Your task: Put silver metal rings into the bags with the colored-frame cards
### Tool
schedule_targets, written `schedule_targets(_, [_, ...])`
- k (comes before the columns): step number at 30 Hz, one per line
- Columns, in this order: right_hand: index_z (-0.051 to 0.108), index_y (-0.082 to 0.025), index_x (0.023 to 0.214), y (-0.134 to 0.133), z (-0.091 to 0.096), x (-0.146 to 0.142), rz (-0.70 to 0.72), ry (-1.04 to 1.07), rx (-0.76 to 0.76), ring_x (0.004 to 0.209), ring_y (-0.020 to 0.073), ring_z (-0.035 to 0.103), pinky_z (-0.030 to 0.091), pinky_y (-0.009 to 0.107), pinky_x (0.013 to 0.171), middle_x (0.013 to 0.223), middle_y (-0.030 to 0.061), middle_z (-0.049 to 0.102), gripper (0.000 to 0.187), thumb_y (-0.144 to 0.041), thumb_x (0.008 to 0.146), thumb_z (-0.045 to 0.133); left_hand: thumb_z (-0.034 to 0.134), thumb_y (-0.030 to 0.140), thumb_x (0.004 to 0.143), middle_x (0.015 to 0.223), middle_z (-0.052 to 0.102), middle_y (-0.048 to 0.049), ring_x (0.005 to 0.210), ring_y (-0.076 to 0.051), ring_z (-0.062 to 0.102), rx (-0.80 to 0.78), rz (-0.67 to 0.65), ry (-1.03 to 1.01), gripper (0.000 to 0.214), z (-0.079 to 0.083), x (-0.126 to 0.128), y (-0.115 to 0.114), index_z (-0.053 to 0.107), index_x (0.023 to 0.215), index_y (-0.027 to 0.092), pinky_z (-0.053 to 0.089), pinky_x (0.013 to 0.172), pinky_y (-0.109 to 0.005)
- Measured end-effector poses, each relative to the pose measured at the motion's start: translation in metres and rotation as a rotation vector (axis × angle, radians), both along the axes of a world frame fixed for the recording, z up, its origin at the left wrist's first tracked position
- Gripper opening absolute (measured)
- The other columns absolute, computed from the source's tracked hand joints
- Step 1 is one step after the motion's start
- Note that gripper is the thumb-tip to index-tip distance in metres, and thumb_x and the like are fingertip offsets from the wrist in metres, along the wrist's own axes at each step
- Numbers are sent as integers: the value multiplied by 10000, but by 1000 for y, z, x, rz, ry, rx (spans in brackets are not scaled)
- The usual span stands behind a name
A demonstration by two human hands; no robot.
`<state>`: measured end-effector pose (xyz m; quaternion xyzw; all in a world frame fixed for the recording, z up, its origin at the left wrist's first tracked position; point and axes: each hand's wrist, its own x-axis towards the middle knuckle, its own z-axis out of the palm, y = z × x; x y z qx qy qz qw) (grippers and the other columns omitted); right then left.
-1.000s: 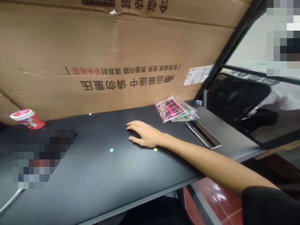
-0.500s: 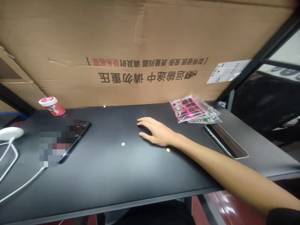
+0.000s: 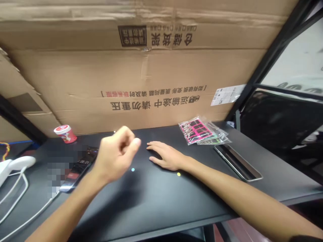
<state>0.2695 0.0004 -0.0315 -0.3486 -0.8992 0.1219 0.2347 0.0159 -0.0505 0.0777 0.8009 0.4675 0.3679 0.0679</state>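
Observation:
My right hand [image 3: 165, 156] lies flat on the black desk [image 3: 151, 201], fingers stretched out and pointing left, holding nothing. My left hand [image 3: 116, 156] hovers above the desk in a loose fist, thumb pressed to the curled fingers; nothing shows in it. A pale blue dot [image 3: 133, 169] sits on the desk just right of the left hand, and a yellow dot [image 3: 178, 174] lies by my right wrist. A dark phone [image 3: 79, 166] lies face up to the left of my left hand.
Clear bags with pink and green cards [image 3: 202, 131] lie at the back right, beside a metal tray [image 3: 237, 162]. A red canister with a white lid [image 3: 65, 133] stands at the back left. White cables and a white device [image 3: 15, 164] lie at the left edge. A big cardboard box [image 3: 151, 74] walls the back.
My left hand has come into view from below, raised over the desk in a fist. The right hand stays flat in place. The camera has tilted up slightly.

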Motion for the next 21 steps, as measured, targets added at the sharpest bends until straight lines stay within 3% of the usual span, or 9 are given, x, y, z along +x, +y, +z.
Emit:
schedule_targets(2, [624,-172,1506,-1,0,0,-3,8,-1,1611,332,457,428,571,1316,1626,187,596,501,-456,1094,593,574,443,1067,645,594,28,539,-122,489,-143,-71,208,367,-23,7,16,553,788,205,341,561,-267])
schedule_targets(4, [633,-157,1497,-3,1,1,-3,13,-5,1642,332,407,399,581,1333,1635,198,585,496,-435,1087,605,528,421,1067,656,619,13,557,-152,523,-260,-82,440,353,-49,12,28,510,777,219,281,583,-298])
schedule_targets(7, [620,-135,1521,-6,4,4,-6,-2,-36,1651,326,394,381,569,1347,1662,210,554,524,-430,1089,599,438,444,1099,722,675,-26,621,-200,605,-235,-110,608,387,-74,14,33,499,787,225,233,614,-329])
schedule_targets(9, [609,-135,1537,-7,6,5,-19,-10,-57,1643,325,409,381,566,1347,1678,212,534,540,-438,1089,596,420,462,1110,757,703,-32,657,-217,642,-229,-127,616,393,-78,12,30,509,806,228,237,622,-334])
schedule_targets(16, [594,-150,1566,-7,4,7,-24,-23,-84,1626,320,441,393,551,1342,1705,191,508,569,-475,1099,567,446,454,1115,803,740,-27,710,-240,684,-270,-104,612,346,-70,12,20,565,869,241,305,644,-321])
schedule_targets(21, [583,-185,1588,-5,0,10,-16,-19,-85,1627,321,439,386,562,1344,1718,174,495,581,-488,1092,586,468,459,1105,784,717,-14,690,-225,661,-282,-118,614,345,-65,9,20,537,848,240,255,629,-329])
